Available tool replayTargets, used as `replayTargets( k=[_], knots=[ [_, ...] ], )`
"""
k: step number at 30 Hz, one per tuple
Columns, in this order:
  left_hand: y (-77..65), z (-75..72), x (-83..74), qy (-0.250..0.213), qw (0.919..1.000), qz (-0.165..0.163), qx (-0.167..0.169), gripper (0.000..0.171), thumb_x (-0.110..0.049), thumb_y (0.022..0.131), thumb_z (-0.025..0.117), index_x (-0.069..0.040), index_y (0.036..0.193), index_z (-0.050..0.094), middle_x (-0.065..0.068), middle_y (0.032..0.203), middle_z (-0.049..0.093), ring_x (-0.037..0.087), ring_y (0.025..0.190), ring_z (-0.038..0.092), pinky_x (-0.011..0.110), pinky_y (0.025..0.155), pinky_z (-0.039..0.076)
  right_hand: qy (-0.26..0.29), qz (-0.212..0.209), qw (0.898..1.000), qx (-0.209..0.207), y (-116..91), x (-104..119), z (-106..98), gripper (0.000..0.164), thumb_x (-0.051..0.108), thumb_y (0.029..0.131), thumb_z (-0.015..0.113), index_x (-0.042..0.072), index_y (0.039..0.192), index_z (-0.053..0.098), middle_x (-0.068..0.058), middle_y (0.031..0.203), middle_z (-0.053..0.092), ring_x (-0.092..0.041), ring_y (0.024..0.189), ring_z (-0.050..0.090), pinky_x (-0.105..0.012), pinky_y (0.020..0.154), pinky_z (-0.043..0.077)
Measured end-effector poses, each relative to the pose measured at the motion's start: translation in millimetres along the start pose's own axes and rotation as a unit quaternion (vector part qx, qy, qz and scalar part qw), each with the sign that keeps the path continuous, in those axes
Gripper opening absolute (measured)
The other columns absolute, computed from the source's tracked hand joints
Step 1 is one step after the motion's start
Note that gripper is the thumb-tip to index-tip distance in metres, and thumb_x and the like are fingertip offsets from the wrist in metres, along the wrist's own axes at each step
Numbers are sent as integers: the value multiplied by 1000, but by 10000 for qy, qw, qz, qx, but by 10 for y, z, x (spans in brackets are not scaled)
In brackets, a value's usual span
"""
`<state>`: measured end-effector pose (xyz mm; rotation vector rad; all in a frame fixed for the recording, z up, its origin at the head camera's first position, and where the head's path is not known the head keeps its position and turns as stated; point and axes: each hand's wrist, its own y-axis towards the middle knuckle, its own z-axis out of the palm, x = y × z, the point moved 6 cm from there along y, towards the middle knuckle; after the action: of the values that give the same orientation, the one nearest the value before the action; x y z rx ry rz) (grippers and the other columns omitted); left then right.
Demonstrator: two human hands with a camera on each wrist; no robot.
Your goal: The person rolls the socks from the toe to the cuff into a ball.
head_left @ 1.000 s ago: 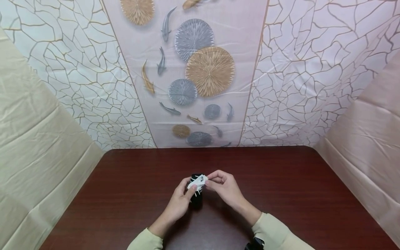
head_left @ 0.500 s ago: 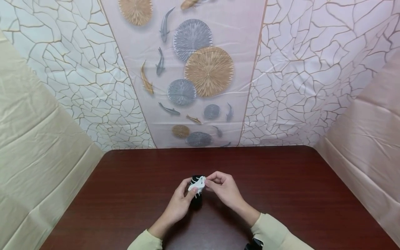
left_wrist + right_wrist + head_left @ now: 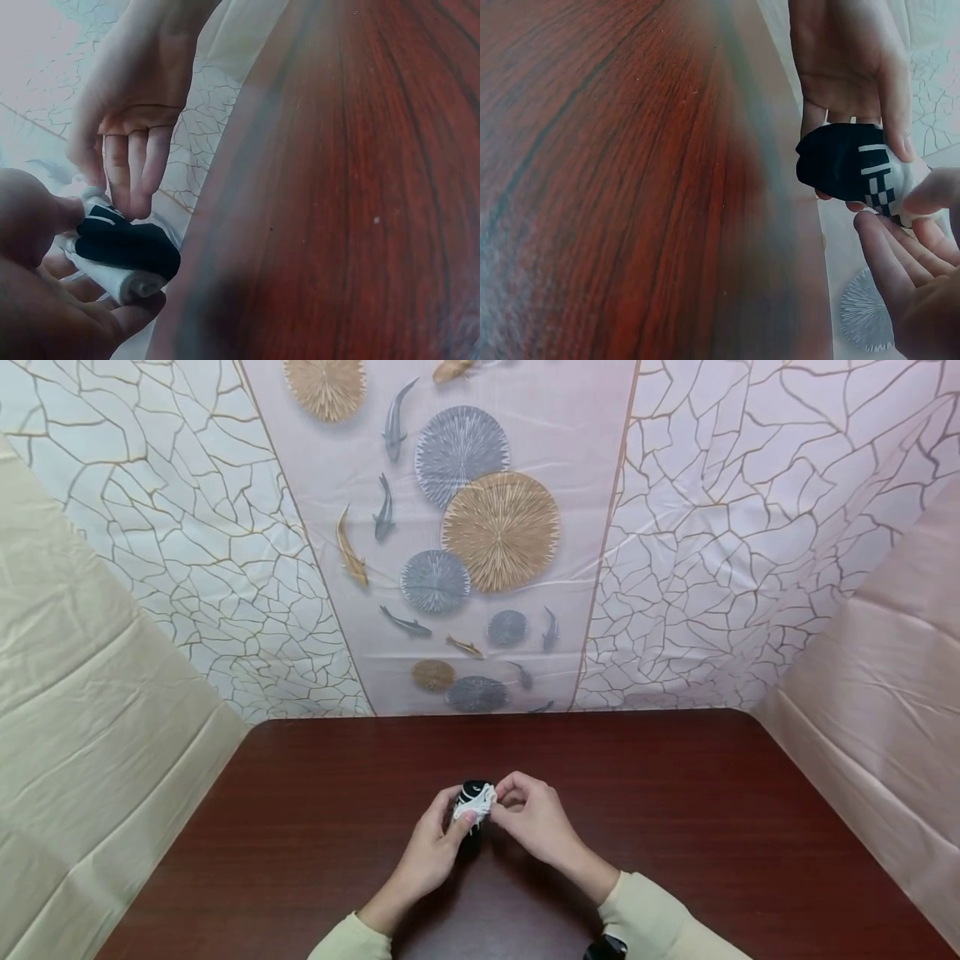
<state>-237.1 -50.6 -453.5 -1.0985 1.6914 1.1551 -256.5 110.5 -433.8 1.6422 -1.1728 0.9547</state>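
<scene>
A rolled black-and-white sock (image 3: 476, 811) is held above the table, near the middle of the head view. My left hand (image 3: 427, 847) grips it from the left, thumb on top of the white fabric and fingers underneath. On the other side my right hand (image 3: 542, 825) pinches the edge of the white part between thumb and fingertips. The left wrist view shows the black bundle (image 3: 127, 246) with a white roll along its lower side. From the right wrist, the sock (image 3: 841, 159) shows white bars and a checkered patch. Its underside is partly hidden by fingers.
A dark red-brown wooden table (image 3: 300, 827) spreads under both hands. Behind it hangs a patterned cloth (image 3: 517, 660) with round and fish shapes. Beige cloth walls (image 3: 97, 760) slope along the left and right sides.
The white fabric, stretched flatter one second ago, is now more bunched, and more of the black end shows behind it. My right hand has shifted slightly left; my left hand stays nearly in place.
</scene>
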Motion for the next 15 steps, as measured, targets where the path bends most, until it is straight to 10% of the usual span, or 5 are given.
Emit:
replayTargets(
  k=[10,15],
  knots=[
    [-3,-16,29,17,10000,-51,42,36,-12,101,60,-1,135,52,13,118,64,22,106,60,35,92,48,828,287,9958,-274,21,-22,-6,3,-2,91,65,-5,91,65,-14,78,68,-25,64,69,-39,56,58],
    [29,-22,20,93,9999,-31,135,33,-12,102,59,-3,133,52,12,115,64,20,100,59,29,85,48,2464,975,9623,-616,16,-21,4,3,-2,96,60,-3,98,61,-13,83,64,-17,64,61,-29,51,54]
  ],
)
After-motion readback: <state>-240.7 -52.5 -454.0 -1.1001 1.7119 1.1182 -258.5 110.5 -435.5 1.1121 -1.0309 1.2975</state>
